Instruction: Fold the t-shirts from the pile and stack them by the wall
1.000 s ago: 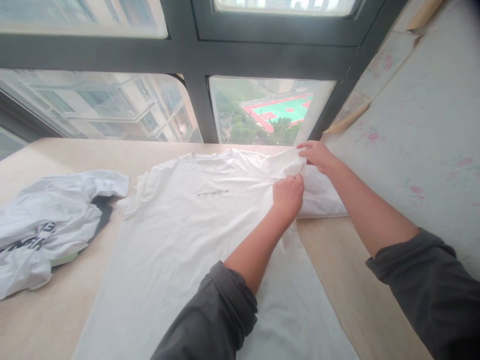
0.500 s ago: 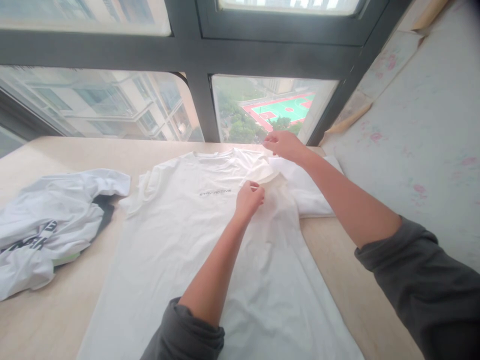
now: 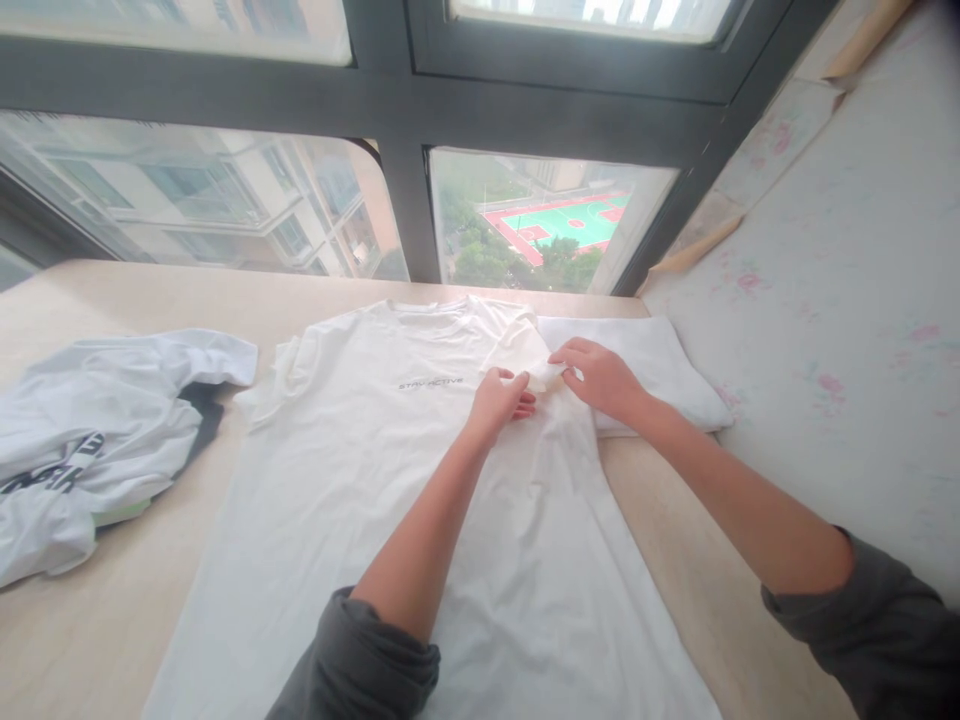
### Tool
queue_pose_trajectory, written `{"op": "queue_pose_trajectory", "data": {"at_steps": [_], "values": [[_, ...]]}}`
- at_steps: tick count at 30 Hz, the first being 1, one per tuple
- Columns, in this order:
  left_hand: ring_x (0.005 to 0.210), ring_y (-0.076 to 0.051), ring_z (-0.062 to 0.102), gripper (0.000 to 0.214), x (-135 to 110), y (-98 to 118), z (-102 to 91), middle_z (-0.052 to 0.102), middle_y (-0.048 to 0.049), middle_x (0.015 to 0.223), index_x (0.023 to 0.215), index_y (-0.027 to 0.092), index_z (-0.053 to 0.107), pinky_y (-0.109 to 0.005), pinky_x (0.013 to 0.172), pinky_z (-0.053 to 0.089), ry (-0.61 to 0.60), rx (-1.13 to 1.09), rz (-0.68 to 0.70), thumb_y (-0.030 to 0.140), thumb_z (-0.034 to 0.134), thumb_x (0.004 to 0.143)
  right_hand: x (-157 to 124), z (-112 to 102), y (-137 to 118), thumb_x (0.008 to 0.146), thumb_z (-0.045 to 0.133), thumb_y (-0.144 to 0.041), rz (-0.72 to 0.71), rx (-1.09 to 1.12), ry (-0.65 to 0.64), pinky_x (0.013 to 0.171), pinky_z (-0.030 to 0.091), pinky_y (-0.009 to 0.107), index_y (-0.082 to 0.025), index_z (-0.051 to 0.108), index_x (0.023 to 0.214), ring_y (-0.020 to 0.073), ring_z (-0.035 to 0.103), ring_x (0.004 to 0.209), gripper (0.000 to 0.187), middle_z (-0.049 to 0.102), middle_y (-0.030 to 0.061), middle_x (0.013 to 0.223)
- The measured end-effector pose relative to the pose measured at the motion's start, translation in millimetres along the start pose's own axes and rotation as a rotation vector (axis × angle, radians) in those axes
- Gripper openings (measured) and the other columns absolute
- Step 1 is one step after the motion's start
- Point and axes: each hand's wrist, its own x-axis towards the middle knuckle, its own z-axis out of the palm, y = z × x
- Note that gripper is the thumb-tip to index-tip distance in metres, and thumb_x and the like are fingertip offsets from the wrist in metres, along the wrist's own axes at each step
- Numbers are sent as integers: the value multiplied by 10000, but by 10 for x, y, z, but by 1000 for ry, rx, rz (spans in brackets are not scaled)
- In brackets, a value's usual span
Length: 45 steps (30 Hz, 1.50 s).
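Note:
A white T-shirt [image 3: 360,480] with small dark chest lettering lies flat on a beige table [image 3: 112,620], collar toward the window. Its right sleeve [image 3: 521,355] is folded inward over the chest. My left hand [image 3: 499,400] pinches the sleeve's edge from the left. My right hand [image 3: 600,378] grips the same sleeve edge from the right, fingers closed on the cloth. Both forearms are bare, with grey sleeves pushed up.
A folded white garment [image 3: 660,365] lies under the shirt's right shoulder by the floral wall [image 3: 840,300]. A crumpled white and black garment [image 3: 90,430] sits at the table's left. A dark-framed window [image 3: 405,200] runs along the far edge.
The right sleeve has been carried from the far right inward onto the chest. My right hand came down from the shoulder to the sleeve edge beside my left hand.

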Motion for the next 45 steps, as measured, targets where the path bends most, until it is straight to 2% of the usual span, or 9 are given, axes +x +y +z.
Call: {"op": "queue_pose_trajectory", "data": {"at_steps": [4, 8, 18, 25, 30, 34, 37, 41, 45], "values": [[794, -210, 703, 127, 78, 42, -124, 730, -75, 851, 937, 207, 541, -353, 796, 533, 103, 209, 100, 313, 523, 868, -103, -38, 85, 856, 457, -68, -74, -8, 75, 805, 503, 342, -221, 707, 917, 213, 621, 907, 299, 664, 66, 934], [1132, -286, 599, 131, 455, 230, -233, 681, -122, 1112, 965, 206, 591, -427, 1011, 401, 234, 419, 244, 252, 525, 862, -244, 0, 164, 853, 470, -64, -119, 1, 7, 826, 519, 358, -237, 708, 908, 223, 622, 941, 299, 674, 62, 965], [1124, -259, 584, 387, 1817, 730, -42, 657, -141, 1172, 1107, 135, 622, -334, 986, 416, 73, 546, 292, 193, 718, 737, -228, 61, 74, 835, 466, -57, 20, 101, 77, 842, 549, 343, -251, 614, 1153, 221, 646, 995, 401, 628, 73, 1123], [684, -127, 587, 328, 1986, 789, -92, 643, -54, 788, 1103, 103, 636, -258, 691, 499, 11, 404, 253, 154, 625, 779, -230, 89, 125, 838, 467, -23, -89, 158, 205, 851, 545, 345, -233, 641, 1029, 200, 639, 955, 333, 620, 63, 1022], [734, -150, 597, 338, 1925, 754, -2, 664, -76, 857, 1131, 107, 621, -280, 718, 503, 81, 474, 265, 141, 591, 796, -291, 89, 190, 791, 484, -13, -103, 145, 35, 850, 547, 369, -231, 677, 981, 212, 641, 960, 348, 656, 60, 1044], [1003, -211, 605, 321, 1643, 836, -40, 653, -129, 1123, 1167, 128, 601, -327, 892, 466, 130, 618, 342, 141, 543, 851, -200, -40, 281, 782, 496, -69, 28, 252, 38, 791, 559, 338, -242, 701, 1042, 196, 656, 934, 373, 682, 46, 1097], [1146, -272, 560, 321, 1105, 855, -91, 596, -161, 1245, 1212, 144, 563, -402, 973, 416, 171, 753, 444, 164, 476, 904, 63, -102, 453, 822, 509, -154, 232, 276, 91, 758, 550, 314, -228, 728, 982, 187, 667, 892, 281, 722, 35, 1041], [851, -259, 655, 127, -107, 545, 129, 667, -107, 880, 940, 159, 617, -376, 765, 478, 2, 936, 564, 213, 520, 878, 641, -31, 685, 844, 535, -201, 369, 196, -15, 897, 505, 337, -211, 749, 930, 203, 666, 960, 231, 748, 25, 999], [590, -220, 619, 147, -1413, -104, 817, 651, -96, 729, 966, 133, 602, -308, 480, 401, -420, 1049, 837, 171, 548, 834, 1202, 144, 752, 911, 531, -286, 352, 14, -255, 945, 474, 335, -206, 703, 1171, 226, 642, 1052, 322, 707, 60, 1171]]}}
